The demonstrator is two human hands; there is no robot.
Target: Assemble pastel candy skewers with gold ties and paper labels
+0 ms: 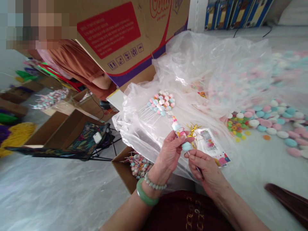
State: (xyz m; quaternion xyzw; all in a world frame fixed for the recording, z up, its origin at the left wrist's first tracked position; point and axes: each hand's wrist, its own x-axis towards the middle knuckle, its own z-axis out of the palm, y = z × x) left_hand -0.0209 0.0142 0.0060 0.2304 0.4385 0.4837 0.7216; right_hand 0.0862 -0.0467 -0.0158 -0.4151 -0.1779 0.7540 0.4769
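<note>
A skewer of soft candies (186, 147), with pale blue, white and pink pieces, is held between my hands over the plastic-covered table. My left hand (169, 149) is closed around its upper candies, with a beaded bracelet and a green bangle on the wrist. My right hand (201, 163) pinches the thin stick just below the lowest blue candy. Beyond my left hand lies a cluster of marshmallow-tipped sticks (161, 103). Gold twist ties (193, 131) and printed clear bags (213, 146) lie just past my fingers.
Loose marshmallows (271, 117) and gummy rings (237, 125) lie at right beside bunched plastic sheeting (187, 61). A large carton (130, 38) stands behind. Below left, an open box (125, 166) holds finished-looking skewers near a folding chair (72, 152). Another person (72, 61) is at upper left.
</note>
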